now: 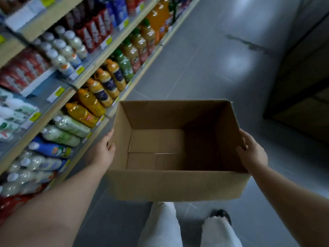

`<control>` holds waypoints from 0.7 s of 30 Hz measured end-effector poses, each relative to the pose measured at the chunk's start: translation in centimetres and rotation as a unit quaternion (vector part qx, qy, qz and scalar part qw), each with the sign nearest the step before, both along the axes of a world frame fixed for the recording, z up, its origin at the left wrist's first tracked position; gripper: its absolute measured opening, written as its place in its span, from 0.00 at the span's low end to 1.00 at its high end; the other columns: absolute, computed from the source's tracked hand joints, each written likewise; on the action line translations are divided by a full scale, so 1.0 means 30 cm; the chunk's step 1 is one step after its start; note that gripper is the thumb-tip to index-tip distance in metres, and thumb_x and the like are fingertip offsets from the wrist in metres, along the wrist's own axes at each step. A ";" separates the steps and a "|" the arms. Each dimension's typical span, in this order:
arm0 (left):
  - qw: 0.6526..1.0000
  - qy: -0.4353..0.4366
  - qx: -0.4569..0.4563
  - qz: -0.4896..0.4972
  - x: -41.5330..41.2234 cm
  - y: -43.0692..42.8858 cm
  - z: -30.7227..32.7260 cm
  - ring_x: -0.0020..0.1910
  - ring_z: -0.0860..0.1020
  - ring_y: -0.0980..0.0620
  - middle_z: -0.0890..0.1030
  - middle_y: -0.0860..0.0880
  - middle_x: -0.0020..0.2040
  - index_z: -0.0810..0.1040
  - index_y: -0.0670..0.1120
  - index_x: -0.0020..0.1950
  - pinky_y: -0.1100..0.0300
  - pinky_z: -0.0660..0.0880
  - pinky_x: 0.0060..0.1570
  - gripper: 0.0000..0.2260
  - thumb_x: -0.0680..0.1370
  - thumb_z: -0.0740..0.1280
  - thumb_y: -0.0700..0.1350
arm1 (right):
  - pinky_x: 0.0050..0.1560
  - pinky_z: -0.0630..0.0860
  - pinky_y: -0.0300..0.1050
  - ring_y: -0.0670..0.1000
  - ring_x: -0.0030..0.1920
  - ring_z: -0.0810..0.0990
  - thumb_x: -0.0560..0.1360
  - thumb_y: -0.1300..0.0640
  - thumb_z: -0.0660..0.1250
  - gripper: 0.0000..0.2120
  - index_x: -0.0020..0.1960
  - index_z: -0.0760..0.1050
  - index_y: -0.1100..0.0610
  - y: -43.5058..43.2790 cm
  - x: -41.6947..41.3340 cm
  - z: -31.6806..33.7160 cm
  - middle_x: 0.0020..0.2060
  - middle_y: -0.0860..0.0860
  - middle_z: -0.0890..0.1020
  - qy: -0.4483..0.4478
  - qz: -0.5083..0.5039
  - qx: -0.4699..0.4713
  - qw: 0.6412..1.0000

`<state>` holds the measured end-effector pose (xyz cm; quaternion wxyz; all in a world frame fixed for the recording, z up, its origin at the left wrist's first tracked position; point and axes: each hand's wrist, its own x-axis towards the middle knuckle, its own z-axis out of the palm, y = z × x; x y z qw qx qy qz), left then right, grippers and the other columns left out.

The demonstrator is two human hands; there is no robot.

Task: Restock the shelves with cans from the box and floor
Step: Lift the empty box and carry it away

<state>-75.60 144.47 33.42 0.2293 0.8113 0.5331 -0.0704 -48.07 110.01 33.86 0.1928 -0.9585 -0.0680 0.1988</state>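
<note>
An open brown cardboard box hangs in the air in front of me, above the grey floor. Its inside shows only bare cardboard; no cans are visible in it. My left hand grips the box's left wall, thumb over the rim. My right hand grips the right wall the same way. The shelves run along my left, stocked with bottles of juice and other drinks. No cans lie on the visible floor.
The grey tiled aisle floor stretches ahead. A dark cabinet or stack of boxes stands at the right. My white trouser legs and a dark shoe show below the box.
</note>
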 end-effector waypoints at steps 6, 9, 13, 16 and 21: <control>0.994 -0.003 -0.006 -0.105 0.296 -0.354 0.057 0.36 0.76 0.47 0.80 0.45 0.60 0.61 0.63 0.72 0.56 0.73 0.32 0.23 0.80 0.60 0.47 | 0.42 0.79 0.52 0.53 0.44 0.77 0.76 0.61 0.63 0.29 0.72 0.62 0.39 -0.529 -0.003 0.062 0.61 0.54 0.78 -0.008 -0.123 0.026 0.992; 0.986 0.001 -0.002 -0.166 0.456 -0.595 0.055 0.40 0.79 0.43 0.81 0.46 0.56 0.61 0.64 0.72 0.54 0.76 0.36 0.22 0.79 0.60 0.49 | 0.43 0.80 0.54 0.54 0.44 0.79 0.76 0.60 0.64 0.28 0.71 0.63 0.38 -0.845 -0.005 0.065 0.61 0.52 0.79 -0.021 -0.195 0.039 0.980; 0.973 -0.008 0.007 -0.230 0.659 -0.974 0.079 0.41 0.78 0.44 0.80 0.47 0.60 0.61 0.64 0.72 0.58 0.67 0.30 0.21 0.80 0.59 0.50 | 0.42 0.79 0.50 0.51 0.43 0.77 0.76 0.60 0.63 0.26 0.70 0.66 0.40 -1.267 -0.004 0.080 0.62 0.52 0.79 -0.024 -0.274 0.065 0.959; 0.967 -0.020 -0.006 -0.254 0.785 -1.234 0.075 0.33 0.75 0.51 0.80 0.50 0.59 0.61 0.66 0.71 0.59 0.67 0.27 0.20 0.80 0.58 0.51 | 0.43 0.79 0.49 0.51 0.48 0.79 0.77 0.59 0.63 0.24 0.69 0.68 0.40 -1.545 -0.004 0.101 0.64 0.50 0.78 -0.032 -0.327 0.093 0.940; 0.951 -0.046 -0.029 -0.306 1.006 -1.585 0.105 0.36 0.75 0.50 0.80 0.50 0.58 0.61 0.67 0.70 0.55 0.72 0.33 0.20 0.80 0.57 0.51 | 0.46 0.81 0.55 0.53 0.50 0.80 0.77 0.58 0.63 0.24 0.67 0.68 0.37 -1.909 0.021 0.125 0.63 0.50 0.78 -0.023 -0.400 0.118 0.909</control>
